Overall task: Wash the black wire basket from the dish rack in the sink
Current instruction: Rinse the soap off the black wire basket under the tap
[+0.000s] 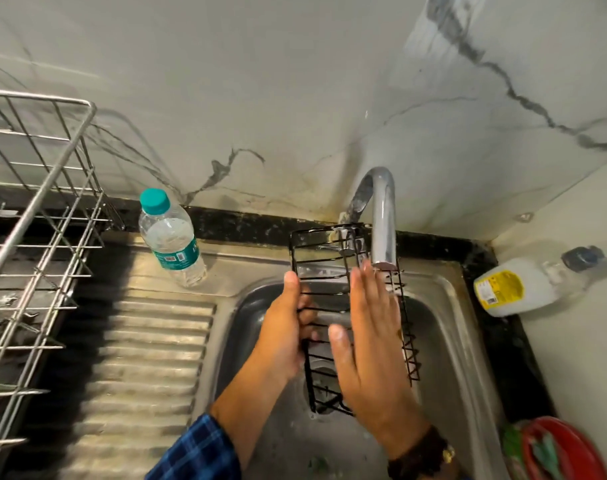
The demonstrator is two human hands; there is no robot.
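basket [324,279] over sink [444,341], bottle [172,239] left, likely jug [516,289] right

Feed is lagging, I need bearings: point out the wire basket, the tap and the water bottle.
wire basket [326,295], head view, a left-side rung
tap [383,230], head view, straight part of spout
water bottle [167,233], head view, clear body above label

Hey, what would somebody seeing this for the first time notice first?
The black basket stands out first, held over the sink with its far end by the tap. The left hand holds its left edge and the right hand is spread flat across its wires. Next comes the teal-capped bottle on the drainboard to the left, then the steel dish rack at the far left.
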